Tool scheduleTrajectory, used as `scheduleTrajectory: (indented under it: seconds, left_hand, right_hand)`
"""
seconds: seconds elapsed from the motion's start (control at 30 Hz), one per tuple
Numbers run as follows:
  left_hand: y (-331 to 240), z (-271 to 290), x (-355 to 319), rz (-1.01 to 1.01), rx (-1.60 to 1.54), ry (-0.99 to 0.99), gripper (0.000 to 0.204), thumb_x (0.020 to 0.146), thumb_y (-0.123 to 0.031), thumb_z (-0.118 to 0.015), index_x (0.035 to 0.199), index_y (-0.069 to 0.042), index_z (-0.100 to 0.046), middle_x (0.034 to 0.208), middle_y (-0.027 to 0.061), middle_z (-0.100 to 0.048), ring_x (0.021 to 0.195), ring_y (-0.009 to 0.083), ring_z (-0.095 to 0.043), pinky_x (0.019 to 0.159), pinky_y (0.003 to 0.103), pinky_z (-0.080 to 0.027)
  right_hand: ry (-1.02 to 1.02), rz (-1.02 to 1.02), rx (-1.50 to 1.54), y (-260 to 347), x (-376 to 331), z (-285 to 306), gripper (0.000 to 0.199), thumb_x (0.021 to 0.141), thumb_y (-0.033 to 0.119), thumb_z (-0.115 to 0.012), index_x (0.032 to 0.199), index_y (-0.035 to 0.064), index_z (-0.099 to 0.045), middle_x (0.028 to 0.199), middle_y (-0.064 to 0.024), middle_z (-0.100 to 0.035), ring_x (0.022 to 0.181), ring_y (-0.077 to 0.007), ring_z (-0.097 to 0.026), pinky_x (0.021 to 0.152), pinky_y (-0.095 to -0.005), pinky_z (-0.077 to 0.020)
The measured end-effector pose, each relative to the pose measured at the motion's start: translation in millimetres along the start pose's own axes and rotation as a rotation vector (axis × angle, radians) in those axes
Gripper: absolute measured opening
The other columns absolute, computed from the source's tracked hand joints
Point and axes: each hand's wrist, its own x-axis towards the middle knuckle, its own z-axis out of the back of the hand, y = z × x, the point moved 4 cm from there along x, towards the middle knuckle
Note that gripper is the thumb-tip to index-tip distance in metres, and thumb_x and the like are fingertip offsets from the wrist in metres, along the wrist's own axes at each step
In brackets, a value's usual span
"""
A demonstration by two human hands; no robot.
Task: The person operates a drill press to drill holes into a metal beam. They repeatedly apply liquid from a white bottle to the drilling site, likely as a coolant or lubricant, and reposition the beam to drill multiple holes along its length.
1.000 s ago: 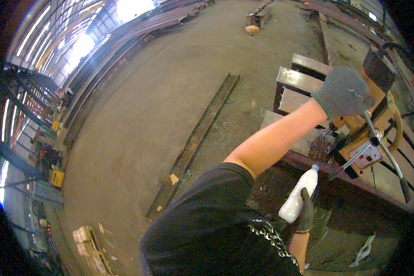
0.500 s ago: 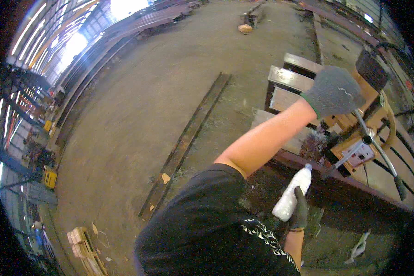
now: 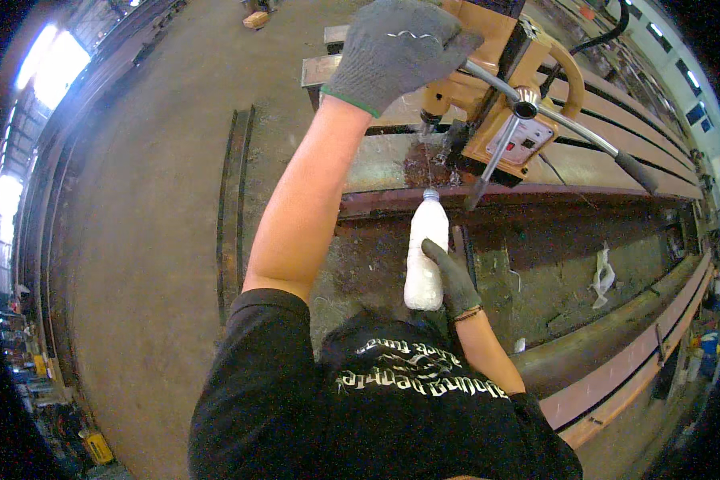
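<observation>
right hand [image 3: 454,282] grips white bottle [image 3: 424,252] below drill [image 3: 500,96].

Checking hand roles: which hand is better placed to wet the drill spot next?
Right. The right hand already holds the white bottle, its tip at the drill bit. The left hand is occupied on the orange drill.

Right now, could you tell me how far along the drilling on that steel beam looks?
Done: the orange magnetic drill sits on the steel beam, with wet swarf around the bit. In hand: the left hand is on the drill's top, and the right hand aims a white squeeze bottle at the bit. Left: whether the hole is through cannot be seen.
</observation>
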Motion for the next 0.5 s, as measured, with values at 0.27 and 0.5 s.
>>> scheduleTrajectory:
  seconds: [0.27, 0.5]
  left_hand:
    - [4, -11, -4, 0.008, 0.046, -0.010, 0.046, 0.097, -0.045, -0.062, 0.069, -0.010, -0.072, 0.065, 0.0139, -0.068, 0.063, 0.0337, -0.069, 0.060, 0.047, -0.055]
    - [8, -11, -3, 0.003, 0.036, 0.032, 0.046, 0.096, -0.045, -0.062, 0.071, -0.008, -0.072, 0.068, 0.0152, -0.069, 0.067, 0.0354, -0.070, 0.062, 0.049, -0.056]
  right_hand:
    - [0.032, 0.110, -0.279, -2, 21, -2, 0.059, 0.089, 0.035, -0.079, 0.136, 0.0031, -0.060, 0.119, -0.0080, -0.070, 0.099, -0.0195, -0.068, 0.089, -0.0369, -0.0566]
    - [0.025, 0.668, -0.904, 71, 62, -118, 0.086, 0.072, 0.037, -0.093, 0.140, 0.0056, -0.050, 0.128, -0.0140, -0.067, 0.117, -0.0262, -0.065, 0.100, -0.0412, -0.0530]
